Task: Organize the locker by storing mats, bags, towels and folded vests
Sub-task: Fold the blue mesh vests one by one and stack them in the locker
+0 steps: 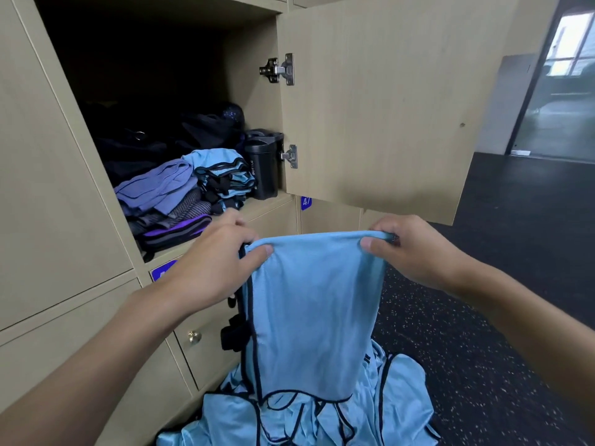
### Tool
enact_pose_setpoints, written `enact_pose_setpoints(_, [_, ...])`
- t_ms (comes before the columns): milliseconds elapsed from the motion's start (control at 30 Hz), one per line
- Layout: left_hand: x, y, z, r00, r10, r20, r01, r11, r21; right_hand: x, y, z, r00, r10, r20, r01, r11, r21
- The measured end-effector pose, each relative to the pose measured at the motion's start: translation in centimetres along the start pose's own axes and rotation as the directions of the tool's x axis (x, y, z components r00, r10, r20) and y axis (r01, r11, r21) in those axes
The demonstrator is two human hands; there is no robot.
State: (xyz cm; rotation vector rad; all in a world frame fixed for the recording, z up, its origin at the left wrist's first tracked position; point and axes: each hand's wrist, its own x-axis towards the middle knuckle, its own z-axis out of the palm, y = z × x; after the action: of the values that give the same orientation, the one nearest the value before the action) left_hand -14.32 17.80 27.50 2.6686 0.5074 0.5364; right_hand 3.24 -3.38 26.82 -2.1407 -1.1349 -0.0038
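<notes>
A light blue vest with black trim hangs folded lengthwise in front of me, below the open locker. My left hand pinches its top left corner and my right hand grips its top right corner. Inside the locker, a stack of folded blue vests lies beside a pile of purple and grey towels. Dark bags fill the back of the locker. Under the hanging vest, a heap of loose blue vests lies on the floor.
The locker door stands open to the right, above my right hand. A black bottle stands at the locker's right side near the hinges. Closed lockers with a brass knob are below. Dark speckled floor spreads to the right.
</notes>
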Motion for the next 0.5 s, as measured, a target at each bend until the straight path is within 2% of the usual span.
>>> enact_pose_setpoints(133, [0.1, 0.9, 0.9, 0.991, -0.125, -0.036, 0.118, 0.979, -0.169, 0.1, -0.6, 0.2, 0.995, 0.074, -0.071, -0.071, 0.996, 0.045])
enact_pose_setpoints(233, [0.2, 1.8, 1.6, 0.961, -0.273, 0.041, 0.264, 0.864, -0.429, 0.1, -1.4, 0.7, 0.979, 0.196, -0.051, -0.182, 0.961, 0.208])
enact_pose_setpoints(300, [0.3, 2.3, 2.1, 0.928, -0.350, 0.125, 0.358, 0.750, -0.556, -0.2, -2.6, 0.9, 0.964, 0.259, 0.064, -0.265, 0.897, 0.354])
enact_pose_setpoints(367, [0.3, 2.8, 2.6, 0.902, -0.383, 0.199, 0.417, 0.655, -0.630, -0.7, -3.6, 1.4, 0.941, 0.262, 0.216, -0.336, 0.808, 0.483])
enact_pose_setpoints(433, [0.1, 3.5, 3.0, 0.897, -0.371, 0.240, 0.428, 0.597, -0.678, -1.2, -4.6, 2.0, 0.926, 0.220, 0.306, -0.365, 0.730, 0.579])
enact_pose_setpoints(500, [-0.1, 4.5, 2.8, 0.902, -0.309, 0.300, 0.425, 0.522, -0.740, -1.4, -5.2, 2.9, 0.937, 0.150, 0.316, -0.329, 0.685, 0.650])
